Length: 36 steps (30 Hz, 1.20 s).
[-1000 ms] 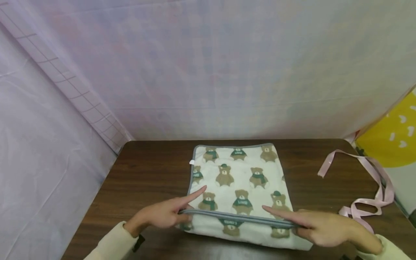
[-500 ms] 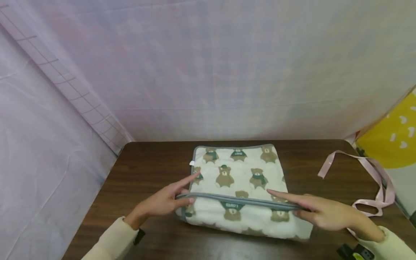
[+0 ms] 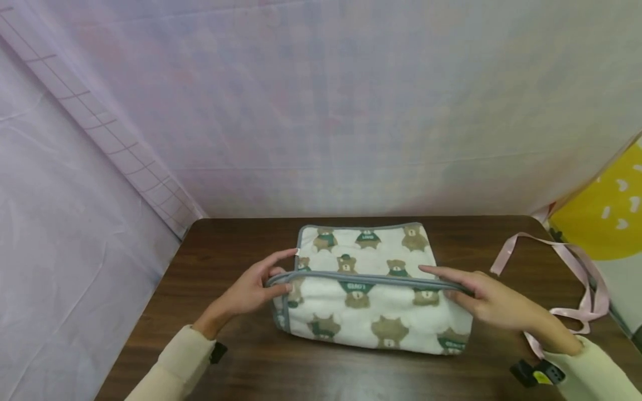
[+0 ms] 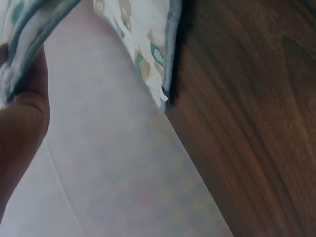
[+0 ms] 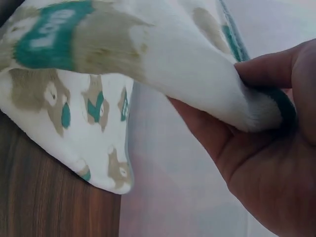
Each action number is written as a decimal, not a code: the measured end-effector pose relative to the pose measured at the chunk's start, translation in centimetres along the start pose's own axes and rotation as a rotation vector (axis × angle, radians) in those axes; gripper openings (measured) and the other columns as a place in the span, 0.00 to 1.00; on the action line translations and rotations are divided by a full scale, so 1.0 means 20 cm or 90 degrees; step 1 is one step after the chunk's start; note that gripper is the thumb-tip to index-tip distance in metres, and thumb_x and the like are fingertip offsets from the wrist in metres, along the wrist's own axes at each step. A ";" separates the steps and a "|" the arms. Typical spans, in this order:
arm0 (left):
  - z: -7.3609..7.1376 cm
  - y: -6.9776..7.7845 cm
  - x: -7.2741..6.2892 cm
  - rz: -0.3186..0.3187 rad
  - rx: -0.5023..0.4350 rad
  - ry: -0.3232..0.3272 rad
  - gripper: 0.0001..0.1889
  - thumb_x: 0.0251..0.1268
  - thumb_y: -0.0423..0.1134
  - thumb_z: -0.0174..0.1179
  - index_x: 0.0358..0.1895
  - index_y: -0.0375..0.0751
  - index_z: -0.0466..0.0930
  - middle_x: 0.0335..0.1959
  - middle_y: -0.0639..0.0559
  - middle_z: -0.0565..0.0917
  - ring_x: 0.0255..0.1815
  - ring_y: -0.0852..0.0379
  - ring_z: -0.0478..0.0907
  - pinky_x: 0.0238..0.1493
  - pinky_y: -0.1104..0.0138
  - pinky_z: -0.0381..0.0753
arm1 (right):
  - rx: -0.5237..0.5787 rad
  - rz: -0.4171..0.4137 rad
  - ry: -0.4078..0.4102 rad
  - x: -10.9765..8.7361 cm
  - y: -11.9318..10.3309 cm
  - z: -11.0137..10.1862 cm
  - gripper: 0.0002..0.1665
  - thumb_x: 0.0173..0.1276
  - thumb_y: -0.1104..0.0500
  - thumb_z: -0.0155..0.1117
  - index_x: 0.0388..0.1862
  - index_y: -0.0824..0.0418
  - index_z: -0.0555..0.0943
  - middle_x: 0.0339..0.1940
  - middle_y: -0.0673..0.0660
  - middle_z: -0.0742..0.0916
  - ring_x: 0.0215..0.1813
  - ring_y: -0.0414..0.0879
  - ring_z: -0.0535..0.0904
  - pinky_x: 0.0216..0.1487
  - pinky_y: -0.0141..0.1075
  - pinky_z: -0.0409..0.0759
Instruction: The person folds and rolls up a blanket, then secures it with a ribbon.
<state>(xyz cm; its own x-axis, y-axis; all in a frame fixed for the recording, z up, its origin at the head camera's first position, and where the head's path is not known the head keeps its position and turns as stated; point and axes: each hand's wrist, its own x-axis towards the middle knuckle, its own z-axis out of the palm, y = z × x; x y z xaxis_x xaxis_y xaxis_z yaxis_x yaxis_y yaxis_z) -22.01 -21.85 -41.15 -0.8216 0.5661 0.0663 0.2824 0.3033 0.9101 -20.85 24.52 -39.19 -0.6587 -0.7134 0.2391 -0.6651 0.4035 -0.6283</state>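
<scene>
Since the earlier frames, the lifted fold of the bear-print blanket (image 3: 366, 317) has been carried away from the wearer: its grey-trimmed edge (image 3: 346, 277) now crosses the second row of bears, and more of the near face shows. Both hands have gone forward with it. The far section of the blanket lies where it did, flat on the desk (image 3: 225, 245), near its back edge.

Left hand (image 3: 251, 287): comes in from the lower left, wrist fairly straight, index finger stretched forward beyond the trim, its tip at the small white tag in the head view; contact there cannot be told. Thumb on the near side. Grip narrowed to a pinch, trim caught at the left corner; the wrist view cuts off part of this hand.

Right hand (image 3: 496, 298): angled in from the lower right, index finger long and pointing left over the far layer, thumb on the near side. Grip closed to the cloth's thickness; in the right wrist view, thumb and fingers take the corner from opposite faces.

Trim between the hands runs nearly straight, raised above the flat layer.

Pink ribbon (image 3: 584, 267) lies loosely looped on the desk's right side, partly behind the right forearm.
</scene>
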 end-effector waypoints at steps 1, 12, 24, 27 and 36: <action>0.00 0.00 0.01 -0.002 0.010 0.019 0.35 0.70 0.36 0.61 0.77 0.53 0.58 0.34 0.48 0.86 0.21 0.62 0.68 0.28 0.68 0.71 | 0.002 -0.002 0.014 0.00 0.01 0.00 0.36 0.69 0.74 0.58 0.75 0.61 0.65 0.49 0.52 0.85 0.28 0.21 0.69 0.36 0.18 0.72; -0.02 -0.06 0.11 -0.011 -0.065 0.116 0.34 0.66 0.29 0.63 0.73 0.45 0.61 0.35 0.42 0.85 0.31 0.58 0.80 0.34 0.67 0.80 | -0.047 0.055 0.152 0.09 0.10 -0.03 0.29 0.67 0.72 0.63 0.67 0.58 0.76 0.51 0.60 0.86 0.21 0.27 0.62 0.24 0.27 0.69; -0.04 -0.05 0.24 -0.069 -0.134 0.218 0.31 0.66 0.29 0.62 0.71 0.48 0.65 0.41 0.42 0.84 0.30 0.59 0.78 0.32 0.68 0.78 | -0.103 0.172 0.248 0.18 0.18 -0.09 0.21 0.70 0.62 0.65 0.61 0.54 0.80 0.30 0.54 0.82 0.21 0.36 0.66 0.21 0.31 0.66; -0.04 -0.06 0.28 -0.081 -0.116 0.258 0.30 0.66 0.32 0.64 0.70 0.51 0.68 0.33 0.47 0.82 0.23 0.60 0.71 0.26 0.69 0.72 | -0.086 0.169 0.242 0.20 0.20 -0.11 0.22 0.71 0.63 0.63 0.63 0.53 0.78 0.23 0.51 0.76 0.17 0.35 0.61 0.19 0.33 0.65; -0.04 -0.11 0.40 -0.098 -0.087 0.378 0.26 0.63 0.34 0.67 0.64 0.47 0.73 0.26 0.53 0.78 0.19 0.62 0.66 0.22 0.70 0.67 | -0.060 0.218 0.298 0.29 0.29 -0.15 0.22 0.72 0.57 0.63 0.65 0.52 0.78 0.21 0.54 0.76 0.16 0.39 0.63 0.17 0.35 0.67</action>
<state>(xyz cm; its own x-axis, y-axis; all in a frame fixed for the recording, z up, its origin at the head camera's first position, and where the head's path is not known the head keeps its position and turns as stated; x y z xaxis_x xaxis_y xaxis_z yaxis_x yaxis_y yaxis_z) -29.66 -18.62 -42.26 -0.9938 -0.0103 0.1104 0.1053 0.2244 0.9688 -29.66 24.47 -39.29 -0.9127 -0.2128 0.3489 -0.4010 0.6307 -0.6644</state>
